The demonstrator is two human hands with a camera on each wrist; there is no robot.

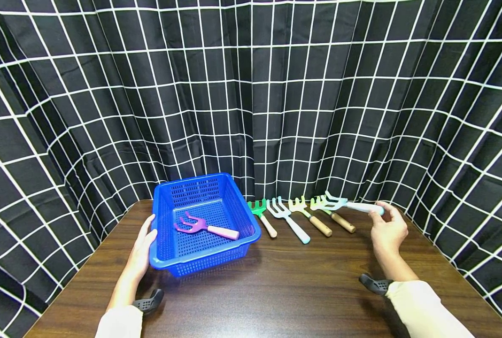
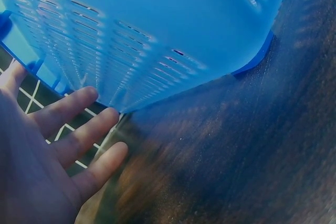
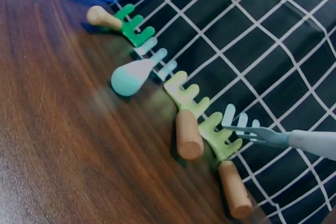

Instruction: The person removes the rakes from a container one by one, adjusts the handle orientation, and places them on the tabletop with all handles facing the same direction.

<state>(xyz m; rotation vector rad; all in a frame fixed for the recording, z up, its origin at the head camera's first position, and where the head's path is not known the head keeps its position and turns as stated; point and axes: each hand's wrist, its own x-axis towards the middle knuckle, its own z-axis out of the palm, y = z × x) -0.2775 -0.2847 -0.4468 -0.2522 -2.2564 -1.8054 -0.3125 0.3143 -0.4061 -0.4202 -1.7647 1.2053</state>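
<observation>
A blue plastic basket (image 1: 204,256) with slotted walls stands at left, holding a purple hand fork (image 1: 196,224) with a pink handle. My left hand (image 1: 140,246) rests at its left rim; in the left wrist view the fingers (image 2: 86,129) spread out, fairly straight, beside the wall. At right, my right hand (image 1: 388,230) pinches the handle end of a light blue hand fork (image 1: 358,206). Its tines point left, over the head of a yellow-green fork with a wooden handle (image 1: 343,222). The right hand itself is out of the right wrist view.
Between basket and right hand, more hand forks lie in a row: a green one (image 1: 258,208), a pale blue one (image 1: 290,220) and another yellow-green one (image 1: 314,220). A black curtain with white grid lines (image 1: 272,94) hangs behind the brown wooden table (image 1: 293,291).
</observation>
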